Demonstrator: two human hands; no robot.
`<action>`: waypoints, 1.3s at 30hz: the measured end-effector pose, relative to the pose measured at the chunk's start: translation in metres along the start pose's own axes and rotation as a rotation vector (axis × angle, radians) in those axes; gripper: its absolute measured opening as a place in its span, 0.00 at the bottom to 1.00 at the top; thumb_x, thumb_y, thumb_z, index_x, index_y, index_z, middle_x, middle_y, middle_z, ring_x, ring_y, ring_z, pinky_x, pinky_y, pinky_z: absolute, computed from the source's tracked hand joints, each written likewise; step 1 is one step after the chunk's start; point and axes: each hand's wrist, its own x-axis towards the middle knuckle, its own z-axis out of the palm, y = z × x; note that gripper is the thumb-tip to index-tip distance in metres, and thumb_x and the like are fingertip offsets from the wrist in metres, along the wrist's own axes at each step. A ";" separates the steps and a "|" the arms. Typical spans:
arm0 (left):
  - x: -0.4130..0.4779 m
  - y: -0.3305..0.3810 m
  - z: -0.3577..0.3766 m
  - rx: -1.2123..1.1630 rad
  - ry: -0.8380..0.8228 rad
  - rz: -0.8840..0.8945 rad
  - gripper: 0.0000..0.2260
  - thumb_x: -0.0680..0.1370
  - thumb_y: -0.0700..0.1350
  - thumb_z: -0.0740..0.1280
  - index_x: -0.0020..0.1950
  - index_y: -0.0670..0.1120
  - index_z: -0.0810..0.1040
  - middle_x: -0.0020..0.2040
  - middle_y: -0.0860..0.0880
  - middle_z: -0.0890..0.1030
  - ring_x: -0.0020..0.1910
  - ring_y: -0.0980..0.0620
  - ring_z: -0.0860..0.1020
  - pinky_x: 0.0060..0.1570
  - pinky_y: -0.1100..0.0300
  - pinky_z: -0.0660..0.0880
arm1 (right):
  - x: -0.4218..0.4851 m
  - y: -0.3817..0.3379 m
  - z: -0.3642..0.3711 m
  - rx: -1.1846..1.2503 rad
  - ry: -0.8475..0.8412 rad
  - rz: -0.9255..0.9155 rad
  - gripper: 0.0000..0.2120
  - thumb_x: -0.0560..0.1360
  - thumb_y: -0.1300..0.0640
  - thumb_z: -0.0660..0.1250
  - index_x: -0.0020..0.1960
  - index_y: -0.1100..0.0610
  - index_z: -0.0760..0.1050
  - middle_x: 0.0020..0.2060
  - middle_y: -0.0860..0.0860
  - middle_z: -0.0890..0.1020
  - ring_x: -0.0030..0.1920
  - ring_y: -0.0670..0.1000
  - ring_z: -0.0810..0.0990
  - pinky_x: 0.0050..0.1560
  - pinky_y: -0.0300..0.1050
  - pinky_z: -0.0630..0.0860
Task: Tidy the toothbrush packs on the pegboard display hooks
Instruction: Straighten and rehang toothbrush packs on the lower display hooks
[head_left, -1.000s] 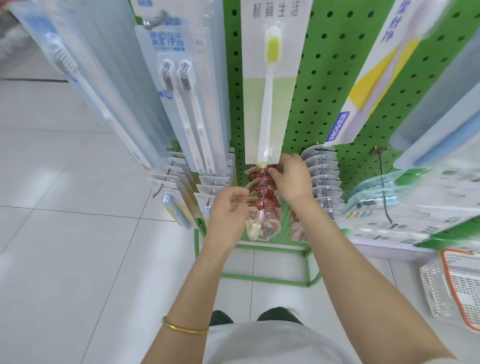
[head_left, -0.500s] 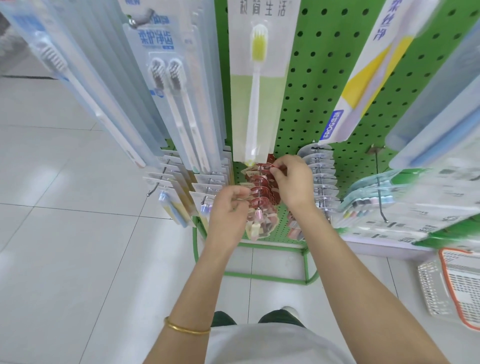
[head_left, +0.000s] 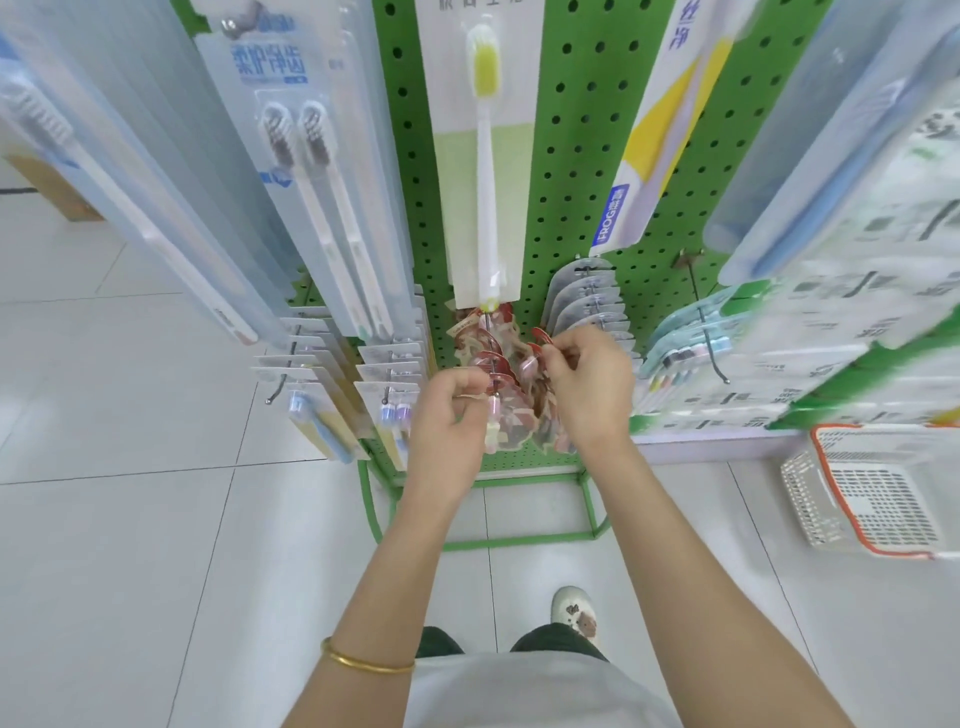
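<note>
Both hands work at the red-topped clear toothbrush packs (head_left: 494, 358) on a green perforated pegboard (head_left: 582, 171).
The left hand (head_left: 448, 413) pinches the front one; the right hand (head_left: 592, 387) pinches another's red top.

- The green perforated pegboard panel (head_left: 587, 156) looks like painted sheet metal, smooth with a slight sheen.
- The thin grey wire hook (head_left: 706, 332) on the right is bare metal, dull.
- The tall clear twin-brush blister pack (head_left: 311, 182) on the left is glossy transparent plastic over pale blue card.
- The white-and-green pack with a yellow-bristled brush (head_left: 485, 171) has matt card backing and a smooth white plastic handle.
- The small red-printed toothbrush packs (head_left: 498, 358) are shiny plastic over printed card.
- The white floor tiles (head_left: 130, 519) are smooth and glossy.
- The white perforated basket with an orange rim (head_left: 878, 499) is matt moulded plastic.
- The thin gold bangle (head_left: 363, 662) is polished metal.
- The pale grey shirt (head_left: 519, 691) is soft matt cloth.
</note>
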 end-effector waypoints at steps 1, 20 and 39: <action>-0.002 -0.001 -0.001 -0.001 -0.014 0.014 0.14 0.77 0.33 0.60 0.49 0.51 0.75 0.53 0.52 0.79 0.52 0.51 0.79 0.57 0.48 0.75 | -0.006 0.001 -0.002 -0.003 0.022 0.016 0.04 0.76 0.59 0.67 0.43 0.57 0.77 0.35 0.48 0.77 0.38 0.49 0.76 0.39 0.44 0.72; -0.040 -0.026 -0.002 0.046 -0.330 0.090 0.17 0.78 0.45 0.67 0.66 0.45 0.71 0.60 0.52 0.74 0.54 0.61 0.74 0.50 0.74 0.69 | -0.085 0.020 -0.053 0.160 0.000 0.111 0.05 0.75 0.65 0.65 0.41 0.61 0.75 0.32 0.52 0.75 0.35 0.51 0.72 0.39 0.43 0.69; -0.044 -0.030 -0.018 -0.256 -0.206 -0.085 0.16 0.75 0.55 0.69 0.50 0.42 0.79 0.41 0.41 0.84 0.41 0.42 0.82 0.46 0.44 0.80 | -0.122 0.008 -0.016 0.411 -0.271 0.269 0.19 0.78 0.50 0.63 0.42 0.68 0.73 0.33 0.55 0.71 0.34 0.51 0.69 0.39 0.46 0.66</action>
